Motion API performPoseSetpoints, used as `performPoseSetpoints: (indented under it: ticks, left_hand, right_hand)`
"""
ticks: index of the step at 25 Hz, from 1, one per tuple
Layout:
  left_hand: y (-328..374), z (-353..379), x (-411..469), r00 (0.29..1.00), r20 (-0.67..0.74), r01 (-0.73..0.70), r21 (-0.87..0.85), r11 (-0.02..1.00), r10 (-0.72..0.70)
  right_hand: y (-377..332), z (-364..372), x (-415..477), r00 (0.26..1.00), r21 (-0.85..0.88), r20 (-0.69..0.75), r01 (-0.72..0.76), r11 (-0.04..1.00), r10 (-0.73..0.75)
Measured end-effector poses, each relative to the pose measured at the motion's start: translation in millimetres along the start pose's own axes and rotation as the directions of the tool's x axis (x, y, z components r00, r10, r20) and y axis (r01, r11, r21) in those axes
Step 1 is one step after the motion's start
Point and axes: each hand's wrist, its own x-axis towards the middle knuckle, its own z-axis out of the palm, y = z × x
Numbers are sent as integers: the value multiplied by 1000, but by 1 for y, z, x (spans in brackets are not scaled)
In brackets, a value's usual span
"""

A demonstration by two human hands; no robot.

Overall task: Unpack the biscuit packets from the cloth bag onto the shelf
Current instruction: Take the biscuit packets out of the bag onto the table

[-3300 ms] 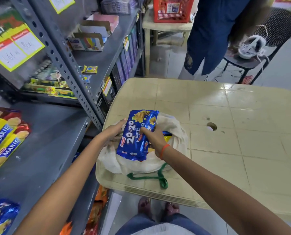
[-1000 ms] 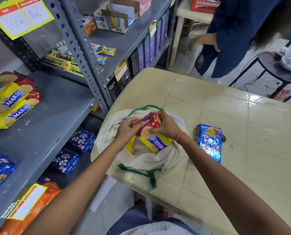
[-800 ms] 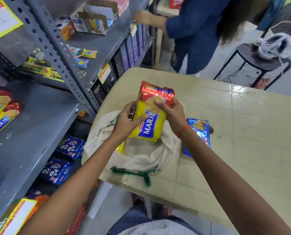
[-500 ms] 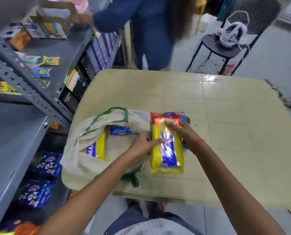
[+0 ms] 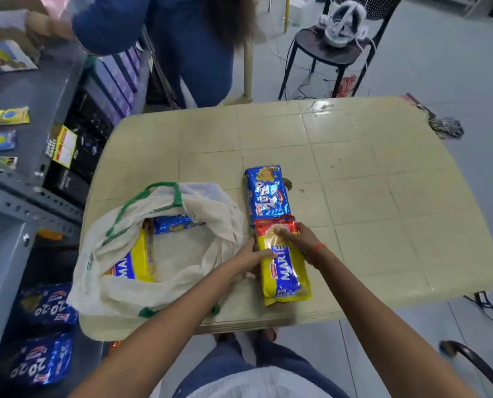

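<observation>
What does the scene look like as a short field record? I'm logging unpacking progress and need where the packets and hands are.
bag: cloth bag open on the table
inside bag: yellow Marie packet, blue packet
on table: blue 20-20 packet; yellow Marie packet beside bag
left hand: on that packet's left edge
right hand: on its top end
lower shelf: blue 20-20 packets

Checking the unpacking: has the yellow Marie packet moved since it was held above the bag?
Yes. The Marie packet now lies on the table, right of the bag, beside the blue packet.
</observation>
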Motion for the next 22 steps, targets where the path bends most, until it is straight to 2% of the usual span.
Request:
performPoseSetpoints:
  ticks: [4,8,10,11,13,15,17,19,21,22]
  left_hand:
    - [11,-9,9,996,-81,-27,9,1000,27]
    - [6,-6,4,991,-124,-35,54,998,42]
    - [7,-3,2,987,-157,-35,70,997,45]
    - [10,-3,-1,982,-183,-29,96,995,47]
    - [16,-10,-9,956,-278,-48,179,983,97]
    - [25,-29,-24,892,-411,-75,274,959,187]
    - [28,-64,-36,777,-562,-35,412,911,284]
    - [24,-106,-43,680,-645,37,505,862,349]
    - [11,-150,-45,668,-637,52,554,831,383]
    - [4,-167,-45,683,-604,46,597,801,411]
  right_hand:
    - [-10,9,14,997,-46,-66,32,998,-35]
    - [-6,11,14,992,-159,-119,-55,986,37]
    - [-10,15,10,978,-351,-208,-105,930,32]
    - [-15,21,8,959,-488,-281,-104,867,-43]
    - [-33,40,1,895,-639,-325,31,769,-306]
    - [-56,71,-5,855,-618,-203,266,740,-477]
    - [-75,109,-10,851,-483,-18,452,750,-524]
    - [-86,149,-8,858,-450,175,506,736,-483]
    - [-93,187,0,855,-559,339,519,646,-394]
    - [-94,201,6,854,-631,373,519,577,-362]
